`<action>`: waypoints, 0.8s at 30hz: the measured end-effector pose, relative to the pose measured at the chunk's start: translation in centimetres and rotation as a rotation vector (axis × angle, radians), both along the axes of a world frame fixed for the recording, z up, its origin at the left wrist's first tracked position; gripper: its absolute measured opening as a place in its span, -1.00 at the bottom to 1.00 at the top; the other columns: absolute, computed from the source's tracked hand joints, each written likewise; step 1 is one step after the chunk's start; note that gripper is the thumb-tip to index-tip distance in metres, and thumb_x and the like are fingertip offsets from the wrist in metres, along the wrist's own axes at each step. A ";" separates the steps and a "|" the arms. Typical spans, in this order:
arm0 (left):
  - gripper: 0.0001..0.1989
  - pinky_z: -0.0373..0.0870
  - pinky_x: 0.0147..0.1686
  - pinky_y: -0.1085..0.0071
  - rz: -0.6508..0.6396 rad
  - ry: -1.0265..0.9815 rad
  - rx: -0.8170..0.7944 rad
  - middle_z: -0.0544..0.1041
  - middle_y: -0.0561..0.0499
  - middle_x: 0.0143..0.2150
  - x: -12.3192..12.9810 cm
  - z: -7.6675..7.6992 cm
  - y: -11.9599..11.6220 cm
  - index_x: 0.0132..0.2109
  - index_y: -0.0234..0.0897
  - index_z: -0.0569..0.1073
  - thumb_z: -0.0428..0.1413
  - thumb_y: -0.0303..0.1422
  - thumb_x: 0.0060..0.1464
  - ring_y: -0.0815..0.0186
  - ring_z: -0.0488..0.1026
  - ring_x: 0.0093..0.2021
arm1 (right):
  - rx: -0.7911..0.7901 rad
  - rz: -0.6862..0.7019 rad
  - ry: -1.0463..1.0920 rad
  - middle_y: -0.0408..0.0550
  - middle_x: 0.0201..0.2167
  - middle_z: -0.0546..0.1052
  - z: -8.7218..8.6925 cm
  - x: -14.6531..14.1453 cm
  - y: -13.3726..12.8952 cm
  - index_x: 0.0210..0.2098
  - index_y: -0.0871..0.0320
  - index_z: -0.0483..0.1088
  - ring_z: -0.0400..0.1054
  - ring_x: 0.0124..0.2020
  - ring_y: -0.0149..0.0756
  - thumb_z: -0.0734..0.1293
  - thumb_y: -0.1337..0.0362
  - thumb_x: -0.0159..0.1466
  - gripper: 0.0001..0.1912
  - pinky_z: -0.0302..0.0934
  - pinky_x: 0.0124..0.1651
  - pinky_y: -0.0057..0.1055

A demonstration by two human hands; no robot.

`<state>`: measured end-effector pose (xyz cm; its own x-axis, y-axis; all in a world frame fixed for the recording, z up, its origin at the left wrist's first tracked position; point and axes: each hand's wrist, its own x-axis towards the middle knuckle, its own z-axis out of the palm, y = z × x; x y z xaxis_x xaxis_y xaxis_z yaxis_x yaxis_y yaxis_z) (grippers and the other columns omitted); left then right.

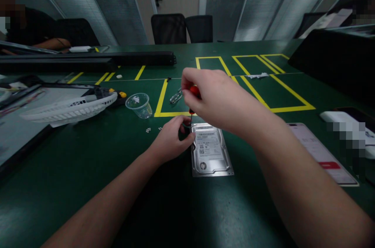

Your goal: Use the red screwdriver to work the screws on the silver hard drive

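Observation:
A silver hard drive (209,150) with a white label lies flat on the green table. My right hand (205,91) is closed around the red handle of a screwdriver (192,111), held upright with its shaft pointing down at the drive's far left corner. At that same corner is my left hand (172,136), thumb and fingers curled close about the shaft's lower end; whether they pinch anything is hidden. Small screws (148,130) lie in a little group left of my left hand. Beyond them stands a clear plastic cup (138,105).
Yellow tape (172,114) marks boxes on the table (164,201). A metal clip-like item (176,96) lies beyond my hands. At left is a white racket-like frame (76,109); at right, a lit tablet (322,154). A person sits far left.

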<state>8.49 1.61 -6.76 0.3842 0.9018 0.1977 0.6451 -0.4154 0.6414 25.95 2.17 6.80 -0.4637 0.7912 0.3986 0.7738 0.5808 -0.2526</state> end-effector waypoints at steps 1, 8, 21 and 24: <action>-0.79 0.36 -0.27 0.30 -0.003 -0.001 -0.003 0.51 -0.04 -0.19 0.0 0.0 0.0 -0.07 -0.26 0.44 0.20 -0.31 0.17 0.25 0.41 -0.29 | 0.002 0.014 -0.001 -0.03 -0.22 0.59 -0.1 0.1 0.0 -0.12 0.12 0.50 0.45 -0.19 -0.18 0.25 0.33 0.47 -0.83 0.19 -0.18 -0.29; -0.79 0.36 -0.26 0.30 0.014 -0.002 0.008 0.51 -0.03 -0.20 0.0 -0.1 0.0 -0.06 -0.24 0.44 0.20 -0.32 0.17 0.25 0.41 -0.29 | -0.060 0.028 0.033 -0.03 -0.26 0.59 0.0 -0.1 -0.1 -0.12 0.12 0.50 0.45 -0.21 -0.20 0.22 0.22 0.54 -0.77 0.19 -0.21 -0.31; -0.77 0.36 -0.27 0.29 0.008 -0.001 0.006 0.51 -0.04 -0.20 -0.1 -0.1 0.0 -0.04 -0.25 0.45 0.20 -0.29 0.17 0.25 0.41 -0.30 | -0.041 -0.022 0.015 0.01 -0.26 0.57 -0.1 0.0 0.0 -0.15 0.14 0.46 0.46 -0.20 -0.14 0.30 0.22 0.46 -0.86 0.23 -0.21 -0.27; -0.77 0.37 -0.27 0.29 0.009 -0.002 0.010 0.52 -0.04 -0.21 -0.1 -0.1 0.0 -0.04 -0.24 0.46 0.20 -0.30 0.18 0.25 0.42 -0.30 | -0.032 -0.001 0.013 -0.01 -0.26 0.57 -0.2 0.1 0.0 -0.17 0.14 0.46 0.44 -0.23 -0.17 0.28 0.31 0.43 -0.88 0.20 -0.23 -0.27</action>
